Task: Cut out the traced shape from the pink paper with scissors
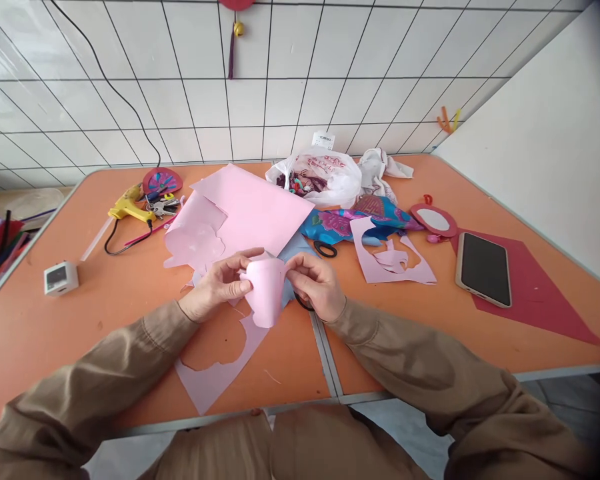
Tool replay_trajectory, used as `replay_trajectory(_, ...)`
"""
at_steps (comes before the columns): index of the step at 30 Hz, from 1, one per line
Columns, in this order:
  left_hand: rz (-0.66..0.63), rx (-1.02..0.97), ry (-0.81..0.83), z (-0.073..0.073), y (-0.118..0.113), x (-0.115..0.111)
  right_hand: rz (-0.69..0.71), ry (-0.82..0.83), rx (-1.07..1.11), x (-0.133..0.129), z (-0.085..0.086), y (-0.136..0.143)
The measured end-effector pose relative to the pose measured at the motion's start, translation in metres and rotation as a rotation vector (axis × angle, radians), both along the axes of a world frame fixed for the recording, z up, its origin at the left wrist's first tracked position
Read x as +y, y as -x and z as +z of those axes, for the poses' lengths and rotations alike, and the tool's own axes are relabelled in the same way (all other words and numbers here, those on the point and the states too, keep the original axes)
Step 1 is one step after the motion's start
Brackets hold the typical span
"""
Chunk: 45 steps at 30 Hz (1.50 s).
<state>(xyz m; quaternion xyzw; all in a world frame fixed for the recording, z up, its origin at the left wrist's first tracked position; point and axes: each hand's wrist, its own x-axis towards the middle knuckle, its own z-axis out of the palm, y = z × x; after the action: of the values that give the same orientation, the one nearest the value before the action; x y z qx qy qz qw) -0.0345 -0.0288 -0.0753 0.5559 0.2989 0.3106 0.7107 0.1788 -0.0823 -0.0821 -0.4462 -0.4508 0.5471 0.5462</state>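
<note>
A curled piece of pink craft sheet (pixel 266 293) is held up between my two hands over the middle of the orange table. My left hand (pixel 221 283) pinches its left edge between thumb and fingers. At its upper right edge, my right hand (pixel 316 283) grips with thumb and forefinger. Below lies a cut pink offcut (pixel 225 377) with a curved notch. Behind my hands spreads a large pink sheet (pixel 250 207), and a blue sheet (pixel 297 248) shows partly under it. Scissors (pixel 325 249) poke out near my right hand, mostly hidden.
Left are a yellow glue gun (pixel 133 207), keys (pixel 164 207) and a small white cube (pixel 61 278). A white plastic bag (pixel 337 177) and blue patterned cloth (pixel 350 223) lie at the back. Right are pink scraps (pixel 367 260), a phone (pixel 483 269) and a red sheet (pixel 540 287).
</note>
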Motion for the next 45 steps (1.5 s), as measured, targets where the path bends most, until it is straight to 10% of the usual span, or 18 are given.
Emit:
replay_trajectory(6, 0.016, -0.229, 0.137, 0.026, -0.003, 0.007, -0.103, 0.048, 0.217, 0.008, 0.017, -0.007)
replay_trajectory(14, -0.068, -0.266, 0.21, 0.024, -0.025, 0.0, -0.093, 0.099, 0.249, 0.014, 0.028, -0.013)
replay_trajectory(19, 0.164, -0.149, 0.314, 0.033, -0.043, 0.007, -0.047, 0.102, 0.105, 0.015, 0.03, -0.018)
replay_trajectory(27, 0.475, -0.253, 0.348, 0.027, -0.051, 0.027, 0.047, -0.256, -1.315, -0.009, 0.017, -0.048)
replay_trajectory(34, 0.441, -0.28, 0.353, 0.026, -0.05, 0.036, 0.172, -0.208, -1.575, -0.02, 0.014, -0.04)
replay_trajectory(41, 0.392, -0.284, 0.27, 0.038, -0.043, 0.039, 0.329, -0.119, -1.545, -0.022, 0.028, -0.043)
replay_trajectory(45, 0.391, -0.313, 0.211, 0.043, -0.037, 0.042, 0.336, -0.054, -1.155, -0.024, 0.035, -0.055)
